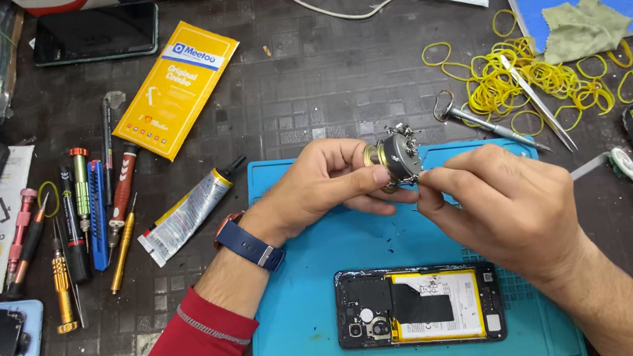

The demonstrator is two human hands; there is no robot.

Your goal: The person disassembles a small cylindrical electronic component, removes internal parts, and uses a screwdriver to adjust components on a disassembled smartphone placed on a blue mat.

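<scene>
Your left hand (pixel 325 181) pinches the small round magnet holder studded with screws (pixel 400 156), its axis pointing toward 3 o'clock; your right hand (pixel 498 204) closes fingertips on it from 4 o'clock, above the blue mat (pixel 314 322).

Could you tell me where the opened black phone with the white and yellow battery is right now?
In the head view, the opened black phone lies flat on the blue work mat, near its front edge, just below the right hand.

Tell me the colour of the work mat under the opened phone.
The mat is teal blue, shown best in the head view, with the opened phone lying on it.
</scene>
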